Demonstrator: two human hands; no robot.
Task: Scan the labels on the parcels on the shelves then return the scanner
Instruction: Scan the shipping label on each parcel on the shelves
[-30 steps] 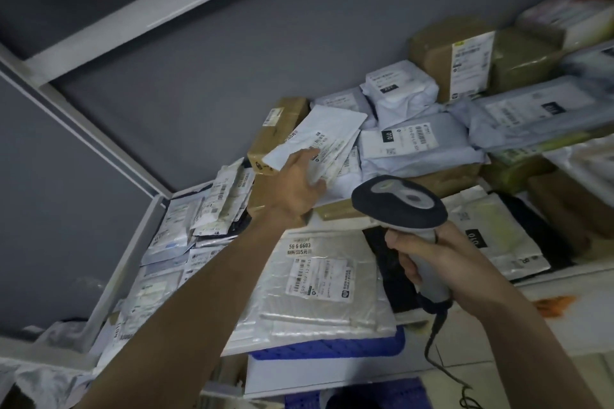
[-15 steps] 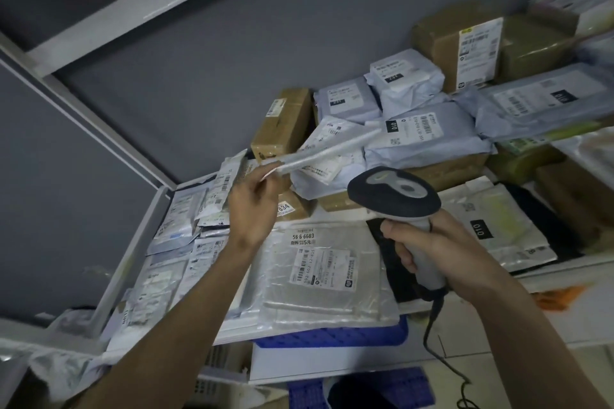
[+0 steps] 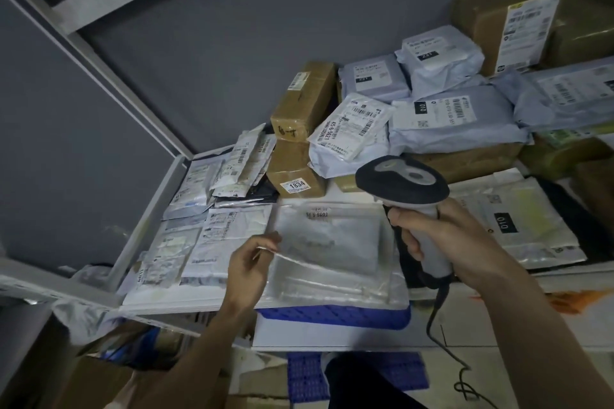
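My right hand (image 3: 445,236) grips the handle of a grey and black barcode scanner (image 3: 403,181), whose head points toward the parcels. My left hand (image 3: 251,262) pinches the edge of a thin white envelope (image 3: 319,242), blurred, held low over a clear plastic parcel (image 3: 332,282) at the shelf front. Behind it lie a white parcel with label 45-6-5621 (image 3: 352,129), brown boxes (image 3: 299,143) and grey mailer bags (image 3: 458,119).
A white metal shelf (image 3: 146,209) holds flat mailers (image 3: 206,226) at the left and a white bag marked 010 (image 3: 511,219) at the right. A blue crate (image 3: 332,314) sits below. The scanner's cable (image 3: 445,342) hangs down. Grey wall panels stand behind.
My left hand has come down from the stacked parcels at the back to the shelf front, carrying the thin envelope with it. The scanner has stayed in about the same place.
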